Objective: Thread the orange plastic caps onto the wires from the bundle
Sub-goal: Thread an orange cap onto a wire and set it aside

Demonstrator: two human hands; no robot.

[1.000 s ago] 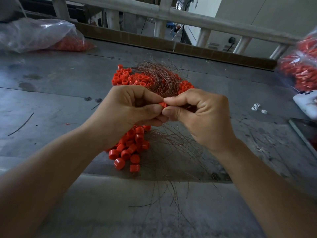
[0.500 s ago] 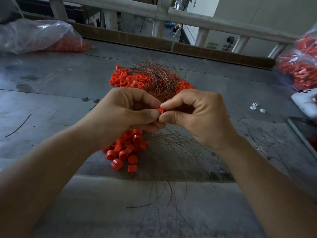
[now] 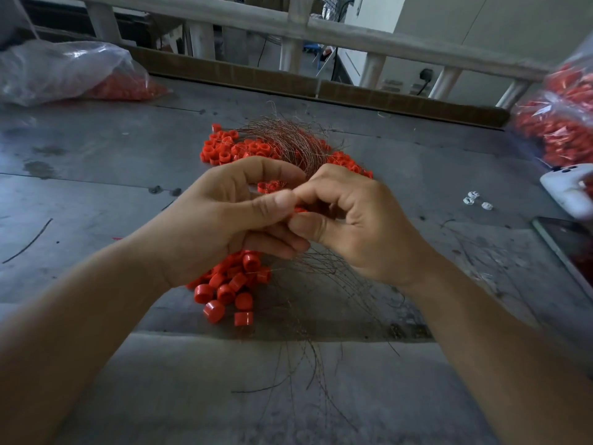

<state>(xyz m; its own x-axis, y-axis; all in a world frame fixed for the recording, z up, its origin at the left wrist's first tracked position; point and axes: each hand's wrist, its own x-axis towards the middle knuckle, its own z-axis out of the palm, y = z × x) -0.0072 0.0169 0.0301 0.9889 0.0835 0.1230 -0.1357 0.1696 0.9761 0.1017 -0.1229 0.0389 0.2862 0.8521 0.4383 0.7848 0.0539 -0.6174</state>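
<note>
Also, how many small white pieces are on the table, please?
3, on the table toward its right: two white pieces close together, a third just right of them. More may be hidden.

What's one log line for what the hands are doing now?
step: threading | left hand, right hand: pinch one cap | wires: under hands

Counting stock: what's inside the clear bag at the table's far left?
Orange caps show through the bag near its right end; crumpled, glaring plastic hides the rest.

open table [image 3: 90, 200] left of caps [image 3: 231, 293]; phone [image 3: 571, 248], bag [image 3: 558, 130] crowd right.
</note>
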